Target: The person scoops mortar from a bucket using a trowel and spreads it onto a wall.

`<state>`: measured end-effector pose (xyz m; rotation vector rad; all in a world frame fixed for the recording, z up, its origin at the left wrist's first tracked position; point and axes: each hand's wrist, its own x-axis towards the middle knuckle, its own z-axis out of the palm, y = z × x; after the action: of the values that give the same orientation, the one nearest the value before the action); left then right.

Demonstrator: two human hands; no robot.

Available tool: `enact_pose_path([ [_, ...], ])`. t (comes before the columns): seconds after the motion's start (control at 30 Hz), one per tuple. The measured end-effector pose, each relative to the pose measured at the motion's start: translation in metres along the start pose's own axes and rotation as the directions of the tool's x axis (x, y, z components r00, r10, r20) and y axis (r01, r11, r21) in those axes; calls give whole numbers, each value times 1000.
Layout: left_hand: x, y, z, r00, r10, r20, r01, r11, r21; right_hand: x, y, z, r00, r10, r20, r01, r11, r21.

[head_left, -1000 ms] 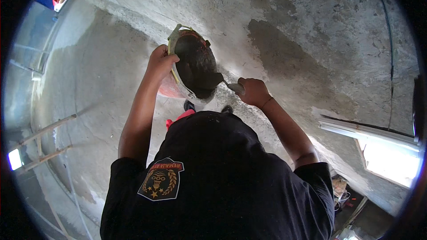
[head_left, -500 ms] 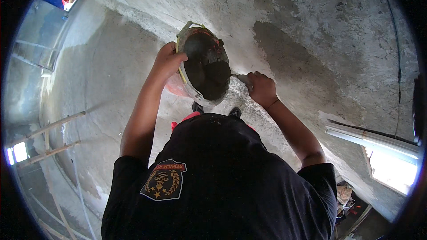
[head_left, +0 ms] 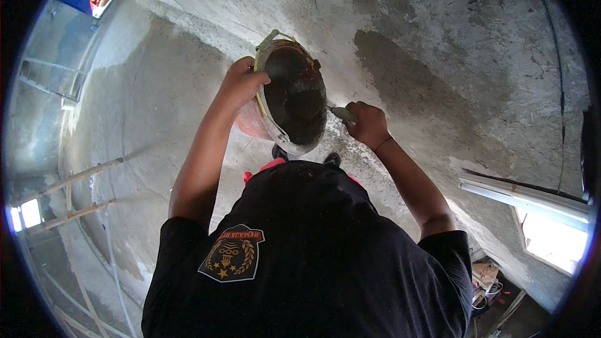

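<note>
A tilted bucket (head_left: 250, 120) with a mortar-smeared rim is in front of me, its mouth turned up toward my view. Wet grey mortar (head_left: 305, 126) lies inside. My left hand (head_left: 241, 86) grips the rim on the left, thumb over the edge beside the yellowish bail handle (head_left: 262, 102). To the right of the bucket, my right hand (head_left: 367, 124) is closed round the handle of a trowel (head_left: 342, 114). The trowel's neck points at the bucket's right rim. I cannot clearly make out its blade, which seems to be behind or within the rim.
A rough cement wall (head_left: 488, 44) with a darker damp patch (head_left: 407, 72) rises ahead and to the right. Wooden poles (head_left: 75, 181) stand at left. A window opening (head_left: 554, 238) and assorted clutter (head_left: 487, 281) are at lower right. My shoes (head_left: 332, 159) show below the bucket.
The bucket and my left hand on it have shifted slightly to the right. My right hand stays almost in place with the trowel, whose neck now shows just outside the rim.
</note>
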<state>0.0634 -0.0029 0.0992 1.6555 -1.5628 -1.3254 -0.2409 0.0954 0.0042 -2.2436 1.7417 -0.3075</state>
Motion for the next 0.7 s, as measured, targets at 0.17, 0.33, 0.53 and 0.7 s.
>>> enact_pose_path([
  [0.17,0,2,4,1000,0,-6,-1,998,-56,10,-3,12,998,-10,-64,10,1000,-1],
  [0.33,6,-9,5,1000,4,-5,-5,996,-94,7,7,32,993,-14,-116,13,1000,-7],
  [0.53,10,-30,28,998,17,-60,-25,990,-140,-38,18,44,965,185,-183,-150,970,193],
  [0.7,15,-37,52,992,78,-100,-91,988,-124,-70,29,53,906,380,-188,-327,908,261],
])
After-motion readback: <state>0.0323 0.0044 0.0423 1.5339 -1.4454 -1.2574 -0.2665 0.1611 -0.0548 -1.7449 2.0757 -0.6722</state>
